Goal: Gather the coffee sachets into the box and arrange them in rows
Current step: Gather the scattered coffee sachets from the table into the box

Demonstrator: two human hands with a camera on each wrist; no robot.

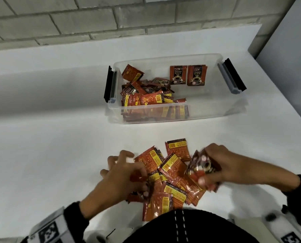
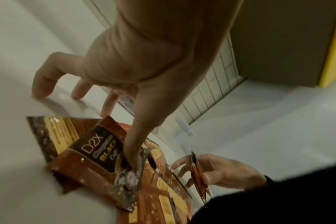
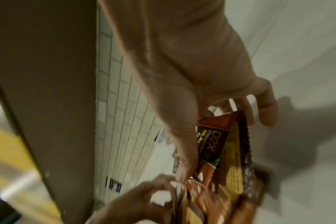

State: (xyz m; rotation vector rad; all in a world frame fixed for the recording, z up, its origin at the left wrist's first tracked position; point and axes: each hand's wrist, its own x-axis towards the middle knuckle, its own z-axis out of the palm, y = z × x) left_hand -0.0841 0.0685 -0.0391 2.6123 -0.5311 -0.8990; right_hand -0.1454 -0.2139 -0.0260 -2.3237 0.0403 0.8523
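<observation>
A clear plastic box [image 1: 216, 109] stands at the back of the white table. Inside it, a loose heap of red coffee sachets [image 1: 146, 97] fills the left side, and two upright stacks [image 1: 188, 75] lean at the back right. Several more sachets [image 1: 172, 183] lie piled near the table's front edge. My left hand [image 1: 127, 171] is at the pile's left side; its thumb and fingers pinch one tilted sachet [image 2: 94, 159]. My right hand [image 1: 209, 165] hovers over the pile's right side and grips a small stack of sachets [image 3: 234, 159].
Black latch handles [image 1: 108, 85] [image 1: 233, 76] stick out from both ends of the box. A grey brick wall [image 1: 93, 23] runs behind the table, and a grey panel [image 1: 286, 41] stands at the right. My dark clothing [image 1: 181, 228] overlaps the table's front edge.
</observation>
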